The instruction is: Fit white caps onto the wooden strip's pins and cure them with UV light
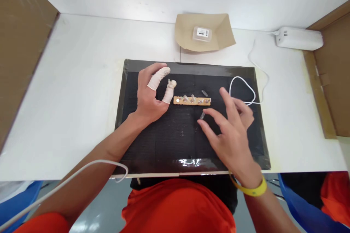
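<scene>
My right hand (232, 131) pinches a small clear plastic piece (202, 115), shaped like a nail tip, between thumb and forefinger; its other fingers are spread. My left hand (153, 94) wears pale finger cots on thumb and forefinger, which stand apart. By the left thumb's tip are a rounded pale lump (173, 84) and a bit of something translucent; whether these are held I cannot tell. Between my hands lies a narrow wooden strip (188, 103) with small metallic bits and several clear pieces on it. Another clear piece (204, 93) rests just behind its right end.
A black ribbed mat (164, 142) is taped to the white table (76, 80). At the back stands a brown paper tray (183, 36) holding a labelled clear box (202, 34). A white cable (242, 80) loops on the mat's right; a white power strip (299, 38) sits back right.
</scene>
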### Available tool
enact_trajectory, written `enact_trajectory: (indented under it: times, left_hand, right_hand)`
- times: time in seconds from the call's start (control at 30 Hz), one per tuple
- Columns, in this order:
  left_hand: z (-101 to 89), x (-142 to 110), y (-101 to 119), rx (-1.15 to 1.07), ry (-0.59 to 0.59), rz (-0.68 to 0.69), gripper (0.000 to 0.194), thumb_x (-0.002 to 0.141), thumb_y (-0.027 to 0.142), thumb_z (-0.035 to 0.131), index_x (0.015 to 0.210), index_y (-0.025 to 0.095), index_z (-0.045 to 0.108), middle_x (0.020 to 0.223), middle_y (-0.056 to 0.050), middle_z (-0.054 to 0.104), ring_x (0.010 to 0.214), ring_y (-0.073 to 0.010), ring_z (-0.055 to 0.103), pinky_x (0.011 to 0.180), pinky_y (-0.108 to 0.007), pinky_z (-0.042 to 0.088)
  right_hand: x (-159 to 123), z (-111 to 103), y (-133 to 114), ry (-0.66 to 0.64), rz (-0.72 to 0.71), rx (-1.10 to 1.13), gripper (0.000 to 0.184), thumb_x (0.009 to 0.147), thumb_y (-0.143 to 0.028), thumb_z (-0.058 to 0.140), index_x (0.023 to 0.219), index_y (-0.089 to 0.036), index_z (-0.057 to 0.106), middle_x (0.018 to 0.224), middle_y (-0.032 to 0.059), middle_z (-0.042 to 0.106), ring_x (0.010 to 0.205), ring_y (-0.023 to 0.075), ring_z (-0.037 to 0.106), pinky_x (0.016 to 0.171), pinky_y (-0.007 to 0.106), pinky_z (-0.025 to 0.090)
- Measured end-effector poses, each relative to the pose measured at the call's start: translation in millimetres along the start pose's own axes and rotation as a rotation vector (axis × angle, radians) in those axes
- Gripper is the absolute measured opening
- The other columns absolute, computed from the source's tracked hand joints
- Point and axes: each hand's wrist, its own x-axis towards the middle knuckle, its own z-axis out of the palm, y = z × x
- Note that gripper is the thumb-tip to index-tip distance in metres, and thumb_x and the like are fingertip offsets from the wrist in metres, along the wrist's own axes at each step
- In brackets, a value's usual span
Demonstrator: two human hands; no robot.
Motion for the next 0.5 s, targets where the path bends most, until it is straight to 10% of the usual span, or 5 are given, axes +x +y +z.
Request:
enact_trajectory:
  times: [0.5]
  left_hand:
    - [0.9,2,1,0.039,-0.011,-0.007,0.033,0.1,0.032,0.061,0.133,0.027,0.059,0.131,-0.011,0.069,0.123,-0.0277,0.065,0.111,-0.05,0.051]
  right_hand:
    - [46,16,26,-0.054,-0.061,-0.114,0.02,0.102,-0.036,0.063,0.109,-0.022,0.074,0.17,0.0167,0.041,0.141,0.0408,0.045,0.109,0.061,0.04]
